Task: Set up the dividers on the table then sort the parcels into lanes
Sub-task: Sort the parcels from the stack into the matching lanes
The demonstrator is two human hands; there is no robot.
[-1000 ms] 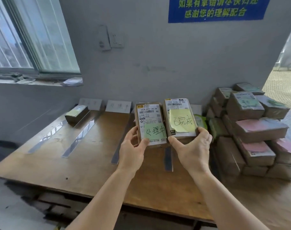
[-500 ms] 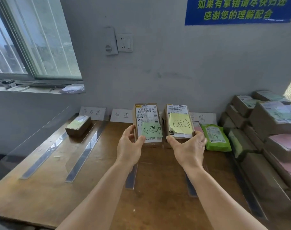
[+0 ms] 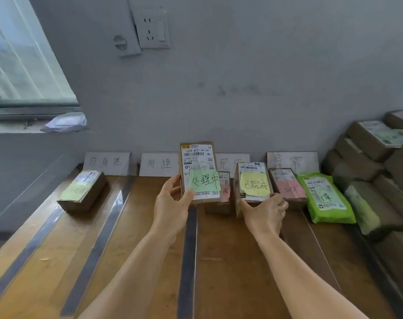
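Observation:
My left hand (image 3: 173,203) grips the lower left corner of a brown parcel with a green note (image 3: 199,171), held upright above the table. My right hand (image 3: 265,215) grips the bottom of a brown parcel with a yellow note (image 3: 252,183), low over the third lane. Clear dividers (image 3: 188,249) with grey bases run from the wall toward me across the wooden table (image 3: 230,261). Four white lane cards (image 3: 158,164) lean on the wall. One parcel (image 3: 83,191) lies in the left lane; a parcel with a pink note (image 3: 288,184) and a green bag (image 3: 324,196) lie in the right lane.
A stack of brown parcels (image 3: 375,171) fills the table's right side. Another parcel (image 3: 221,194) sits behind the two I hold. A window (image 3: 23,65) and its sill are at the left; a wall socket (image 3: 150,26) hangs above.
Both hands have carried their parcels forward toward the wall cards. The right parcel has dropped lower and further right, and the view has moved closer to the lanes.

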